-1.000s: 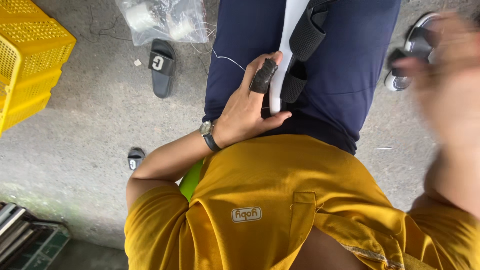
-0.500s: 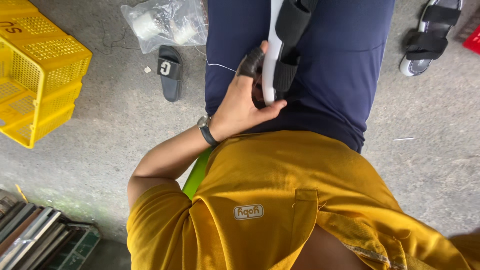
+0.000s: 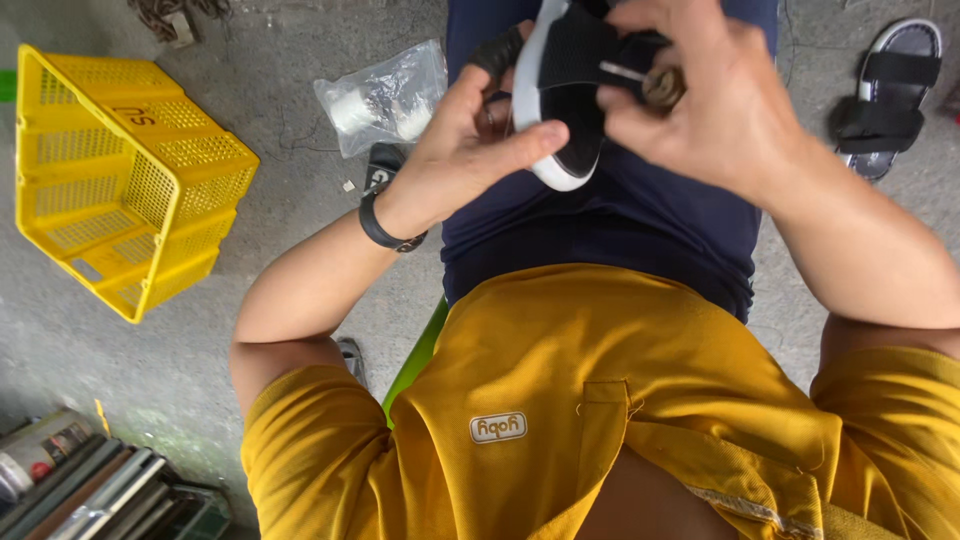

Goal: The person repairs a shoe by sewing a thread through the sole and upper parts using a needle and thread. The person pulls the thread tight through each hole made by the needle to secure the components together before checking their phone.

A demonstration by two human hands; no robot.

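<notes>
Black sandal [image 3: 570,95] with a white sole edge, held up over the lap between both hands, heel end toward the body, toe end cut off by the top edge. Left hand [image 3: 470,140] closed around the sandal's left side, thumb pressed along the white edge, fingers curled behind and mostly hidden. Right hand [image 3: 710,90] closed over the sandal's right side, fingertips pinching a small thin pale piece [image 3: 625,72] against the black strap; too small to tell what kind. Something round and brownish [image 3: 662,88] tucked under the right fingers, hard to make out. Black wristband [image 3: 385,225] on the left wrist.

Below the hands, dark blue trousers [image 3: 600,220], then a yellow shirt [image 3: 600,400] filling the lower frame, right sleeve cut off at the edge. Sliver of green seat [image 3: 420,355] showing beside the left hip.

On the grey concrete floor [image 3: 280,210]: clear plastic bag [image 3: 385,95] with white contents just left of the hands, a black sandal part [image 3: 383,165] half hidden behind the left wrist, yellow crate [image 3: 120,180] on its side well to the left. Another black sandal [image 3: 885,100] at the far right, near the frame's edge. Metal items [image 3: 90,485] in the lower left corner, cut off and unclear.
</notes>
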